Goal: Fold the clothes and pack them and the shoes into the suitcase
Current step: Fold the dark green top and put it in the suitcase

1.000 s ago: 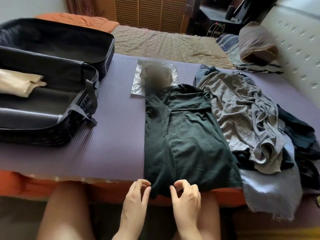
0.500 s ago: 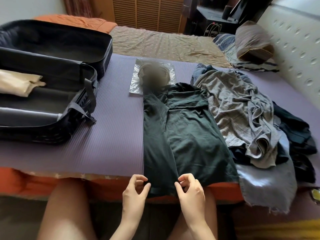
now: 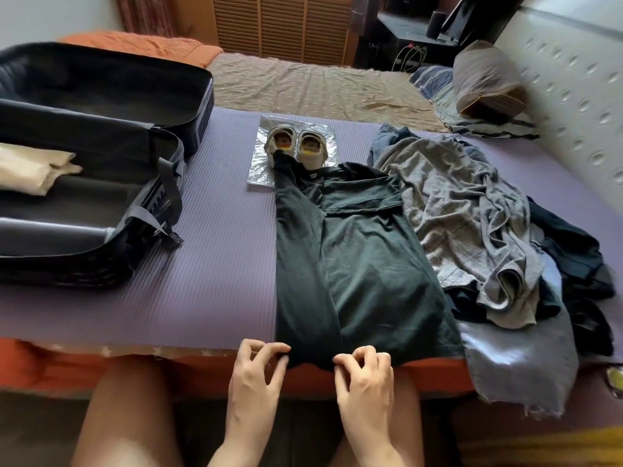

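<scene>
Dark green T-shirt point(image 3: 364, 264) lies flat on the purple mat point(image 3: 219, 264). Its long axis runs away from the person, with the collar at the far end against a pair of shoes point(image 3: 296, 144) on a plastic sheet point(image 3: 259, 173). The left hand point(image 3: 256, 375) and right hand point(image 3: 365, 379) pinch the near hem with curled fingers. To the left, an open black suitcase point(image 3: 101, 261) holds one folded cream garment point(image 3: 30, 166). A pile of crumpled clothes point(image 3: 472, 224) lies to the right.
</scene>
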